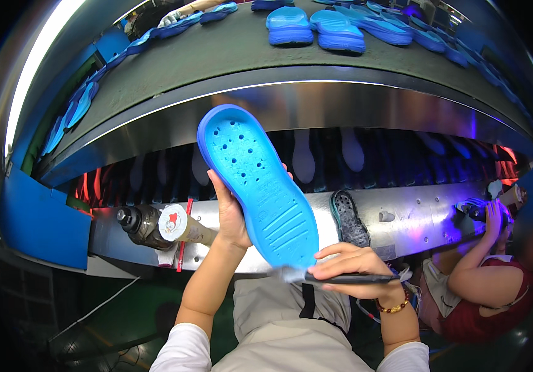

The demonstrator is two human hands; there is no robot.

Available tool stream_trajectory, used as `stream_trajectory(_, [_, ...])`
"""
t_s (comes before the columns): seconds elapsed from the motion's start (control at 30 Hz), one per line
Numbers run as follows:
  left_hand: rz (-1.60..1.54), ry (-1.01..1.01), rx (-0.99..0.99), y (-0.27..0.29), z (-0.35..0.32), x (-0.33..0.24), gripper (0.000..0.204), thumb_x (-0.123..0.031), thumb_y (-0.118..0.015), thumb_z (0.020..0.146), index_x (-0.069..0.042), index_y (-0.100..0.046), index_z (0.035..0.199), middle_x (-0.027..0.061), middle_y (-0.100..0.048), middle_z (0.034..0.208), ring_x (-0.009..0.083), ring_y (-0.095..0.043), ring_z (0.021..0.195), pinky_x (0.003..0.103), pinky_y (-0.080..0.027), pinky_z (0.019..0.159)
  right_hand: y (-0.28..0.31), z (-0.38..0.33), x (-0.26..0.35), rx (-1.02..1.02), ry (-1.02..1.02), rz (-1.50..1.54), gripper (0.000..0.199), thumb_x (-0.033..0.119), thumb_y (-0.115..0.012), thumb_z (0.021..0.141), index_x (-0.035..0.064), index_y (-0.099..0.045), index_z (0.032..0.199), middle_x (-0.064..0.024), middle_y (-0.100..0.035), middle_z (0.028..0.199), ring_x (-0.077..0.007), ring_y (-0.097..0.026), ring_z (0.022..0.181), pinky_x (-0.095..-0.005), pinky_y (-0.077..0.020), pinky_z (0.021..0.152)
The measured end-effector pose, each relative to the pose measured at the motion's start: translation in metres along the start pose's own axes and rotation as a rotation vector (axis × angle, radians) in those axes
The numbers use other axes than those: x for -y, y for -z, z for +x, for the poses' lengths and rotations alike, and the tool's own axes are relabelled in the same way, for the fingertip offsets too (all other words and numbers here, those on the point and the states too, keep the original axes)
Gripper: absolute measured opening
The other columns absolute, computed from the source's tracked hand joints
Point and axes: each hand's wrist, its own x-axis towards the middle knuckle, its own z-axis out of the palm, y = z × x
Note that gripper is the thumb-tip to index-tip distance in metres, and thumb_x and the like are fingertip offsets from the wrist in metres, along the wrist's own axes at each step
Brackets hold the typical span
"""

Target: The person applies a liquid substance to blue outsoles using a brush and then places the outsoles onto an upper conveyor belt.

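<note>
Head view shows the left hand (232, 214) gripping the blue foam shoe sole (257, 186) at mid-length, raised above the lap, while the right hand (353, 263) pinches a brush (341, 278) at its heel; the sole appears light, flexible and best held by its edges.
</note>
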Motion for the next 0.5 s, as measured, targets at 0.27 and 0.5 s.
stream_trajectory(0.27, [0.113,-0.103,0.125,-0.035,-0.023,0.024,0.082,-0.063,-0.03,0.085,0.0,-0.021,0.137,0.0205,-0.037,0.132,0.0334,-0.044,0.116,0.048,-0.034,0.099,-0.016,0.006,-0.009,-0.571,-0.115,0.895,0.021,-0.003,-0.057,0.079,-0.0076,-0.055,0.099,-0.0218,-0.059,0.102,-0.0247,-0.06,0.094,-0.0361,-0.0474,0.088])
stream_trajectory(0.5, [0.032,-0.038,0.01,-0.005,-0.024,0.033,0.065,-0.046,-0.041,0.088,0.001,-0.033,0.132,0.0189,-0.048,0.124,0.0291,-0.052,0.11,0.042,-0.04,0.095,-0.017,0.002,0.007,-0.396,-0.05,0.435,0.02,-0.005,-0.063,0.073,-0.0051,-0.063,0.093,-0.0172,-0.063,0.097,-0.0216,-0.061,0.091,-0.0304,-0.0469,0.084])
